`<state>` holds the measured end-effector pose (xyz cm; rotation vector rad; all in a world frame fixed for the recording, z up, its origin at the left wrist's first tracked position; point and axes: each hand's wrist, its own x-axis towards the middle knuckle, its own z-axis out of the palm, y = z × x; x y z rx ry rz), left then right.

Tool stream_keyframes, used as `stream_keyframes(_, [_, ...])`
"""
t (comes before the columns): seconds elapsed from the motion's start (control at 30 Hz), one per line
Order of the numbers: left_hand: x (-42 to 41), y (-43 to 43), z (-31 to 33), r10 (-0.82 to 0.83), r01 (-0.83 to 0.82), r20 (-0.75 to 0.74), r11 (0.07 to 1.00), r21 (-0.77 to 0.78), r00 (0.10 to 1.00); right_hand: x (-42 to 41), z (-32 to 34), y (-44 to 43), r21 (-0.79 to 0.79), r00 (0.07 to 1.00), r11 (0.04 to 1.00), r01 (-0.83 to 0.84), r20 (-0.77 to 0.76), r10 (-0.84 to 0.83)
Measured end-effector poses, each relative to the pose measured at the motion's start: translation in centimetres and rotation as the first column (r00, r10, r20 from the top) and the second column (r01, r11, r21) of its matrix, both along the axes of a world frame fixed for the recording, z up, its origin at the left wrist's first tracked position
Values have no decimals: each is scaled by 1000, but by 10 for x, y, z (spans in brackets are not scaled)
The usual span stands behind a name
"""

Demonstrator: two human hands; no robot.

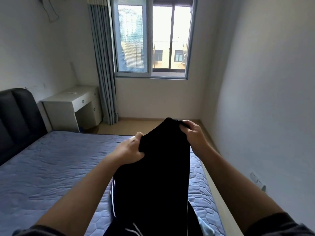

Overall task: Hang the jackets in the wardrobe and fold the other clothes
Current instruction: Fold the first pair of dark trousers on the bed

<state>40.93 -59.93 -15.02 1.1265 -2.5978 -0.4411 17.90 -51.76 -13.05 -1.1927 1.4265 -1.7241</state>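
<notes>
left hand (131, 147) grips black garment (162, 171) top edge | right hand (192, 132) grips same | held above bed (51, 167)

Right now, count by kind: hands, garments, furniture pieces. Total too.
Hands: 2, left hand and right hand, both gripping the black garment.
Garments: 2, the black garment held up, and a dark white-striped garment lying on the bed.
Furniture: 2, the bed and a white desk.
Total: 6.
</notes>
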Motion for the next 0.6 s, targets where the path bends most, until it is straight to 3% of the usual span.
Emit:
stream_keyframes(0.1, [7,-5,6,-42,34,-54,989,-143,998,-6,7,1,80,992,991,-108,-54,113])
stream_keyframes(0.17, [5,-7,13,-119,96,-127,979,-180,985,-10,11,1,116,962,982,-151,-213,173])
stream_keyframes(0.3, [4,-6,21,-254,224,-149,956,-192,956,-15,9,5,94,713,977,-193,-670,206])
stream_keyframes(0.43, [9,-6,18,-280,255,-94,943,-216,955,-17,15,7,63,423,953,-295,-886,190])
stream_keyframes(0.5, [10,-7,17,-312,284,-86,929,-237,946,-20,19,6,96,290,961,-261,-941,173])
stream_keyframes(0.6, [9,-6,14,-321,312,14,910,-273,947,-27,26,3,94,275,980,-173,-951,139])
